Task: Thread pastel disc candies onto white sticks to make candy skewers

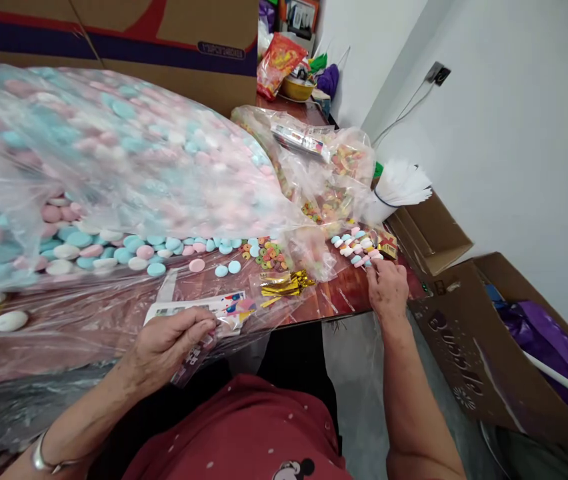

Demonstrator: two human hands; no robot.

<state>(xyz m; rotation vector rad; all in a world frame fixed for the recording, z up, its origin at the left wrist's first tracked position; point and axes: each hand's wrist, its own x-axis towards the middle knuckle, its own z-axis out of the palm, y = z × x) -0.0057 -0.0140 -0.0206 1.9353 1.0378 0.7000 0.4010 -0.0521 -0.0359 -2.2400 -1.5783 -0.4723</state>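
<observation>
pastel candies (358, 248) lie in a short row near the right edge of the bench (334, 300). right hand (388, 285) pinches the row's near end, fingers closed on it. left hand (171, 341) grips a printed packet (214, 308), just beside gold twist ties (284, 283).

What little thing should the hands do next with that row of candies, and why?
Likely the right hand should lift the candy row and carry it toward the printed bag, I'd guess: its fingertips touch the row's near end, and the left hand pinches that bag, some way apart.
</observation>
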